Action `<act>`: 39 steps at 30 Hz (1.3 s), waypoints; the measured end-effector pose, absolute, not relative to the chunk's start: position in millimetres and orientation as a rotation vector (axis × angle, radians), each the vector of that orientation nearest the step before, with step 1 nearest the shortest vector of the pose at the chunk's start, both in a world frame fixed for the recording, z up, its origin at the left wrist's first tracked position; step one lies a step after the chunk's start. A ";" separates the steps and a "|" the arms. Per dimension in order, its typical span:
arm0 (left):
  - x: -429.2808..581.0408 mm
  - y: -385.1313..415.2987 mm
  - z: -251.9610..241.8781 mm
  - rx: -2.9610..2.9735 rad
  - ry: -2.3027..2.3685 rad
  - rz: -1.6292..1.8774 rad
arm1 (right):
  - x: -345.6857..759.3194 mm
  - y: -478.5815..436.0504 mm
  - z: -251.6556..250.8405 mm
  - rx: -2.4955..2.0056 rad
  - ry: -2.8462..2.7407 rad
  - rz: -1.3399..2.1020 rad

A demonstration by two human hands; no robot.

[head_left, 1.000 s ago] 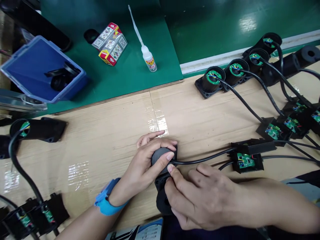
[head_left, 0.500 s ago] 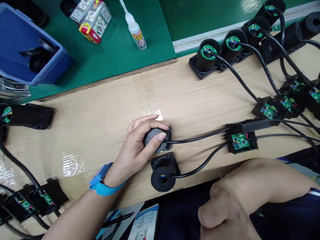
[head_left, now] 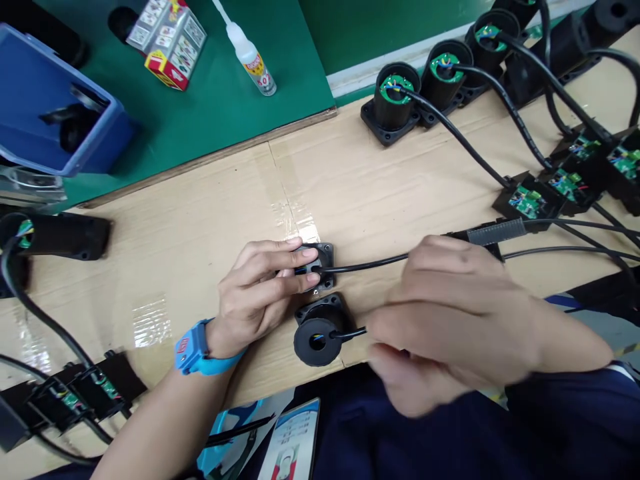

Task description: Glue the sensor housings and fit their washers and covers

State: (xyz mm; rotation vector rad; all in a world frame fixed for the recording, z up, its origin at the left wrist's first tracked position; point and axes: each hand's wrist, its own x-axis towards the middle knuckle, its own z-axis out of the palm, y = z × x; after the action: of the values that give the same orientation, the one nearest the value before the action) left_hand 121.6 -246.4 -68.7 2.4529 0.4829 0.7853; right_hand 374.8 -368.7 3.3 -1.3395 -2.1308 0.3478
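My left hand (head_left: 263, 283), with a blue wrist strap (head_left: 200, 350), has its fingers and thumb around the round top of a black flanged housing (head_left: 327, 257). A black cable (head_left: 367, 267) runs out of that top to the right. Just below stands a second black housing (head_left: 316, 341) with a round cap, wires showing in its centre hole. My right hand (head_left: 450, 327) is curled closed and blurred by motion, above the cables to the right. It covers most of the open circuit-board case there; whatever its fingers hold is hidden.
Several cabled housings (head_left: 393, 100) and open board cases (head_left: 527, 200) line the right side. More cases (head_left: 100, 393) and a lying housing (head_left: 65, 237) are at left. A blue bin (head_left: 100, 140), a small box (head_left: 175, 47) and a glue bottle (head_left: 255, 63) stand on the green surface.
My right hand has moved up from the lap, over the cables. My left fingers have shifted on the housing's top, uncovering part of its centre. The view has moved slightly.
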 end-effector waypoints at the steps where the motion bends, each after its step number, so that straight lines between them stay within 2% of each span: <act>1: 118.4 -246.0 -68.6 2.460 0.469 0.741 | 370.5 -361.6 -2.2 -1.245 -2.164 0.266; 5: 115.9 -250.6 -65.1 2.484 0.444 0.690 | 345.4 -358.7 -26.6 -0.993 -2.442 0.083; 11: 112.8 -248.8 -49.7 2.484 0.292 0.565 | 320.5 -375.2 -50.8 -1.133 -2.365 -0.066; 16: 101.1 -258.5 -40.5 2.622 0.335 0.271 | 312.5 -367.0 -51.0 -1.219 -2.366 -0.152; 21: 103.1 -277.0 -48.8 2.808 0.468 0.263 | 323.0 -373.1 -44.6 -1.136 -2.268 -0.337; 25: 105.8 -283.2 -54.6 2.833 0.504 0.286 | 323.7 -407.7 -52.3 -1.163 -2.137 -0.210; 28: 107.3 -279.1 -57.1 2.824 0.512 0.313 | 318.1 -427.5 -65.5 -1.360 -2.186 -0.002; 33: 116.1 -249.2 -60.2 2.798 0.544 0.364 | 318.5 -413.2 -78.8 -1.552 -2.286 0.212; 39: 131.9 -205.5 -59.1 2.792 0.613 0.349 | 334.6 -374.0 -73.0 -1.498 -2.342 0.104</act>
State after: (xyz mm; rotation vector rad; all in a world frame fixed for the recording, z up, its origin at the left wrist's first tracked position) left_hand 131.9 -205.5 -59.1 2.7923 0.6131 0.3493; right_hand 334.6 -374.0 -73.0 -1.4978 -2.3417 0.1041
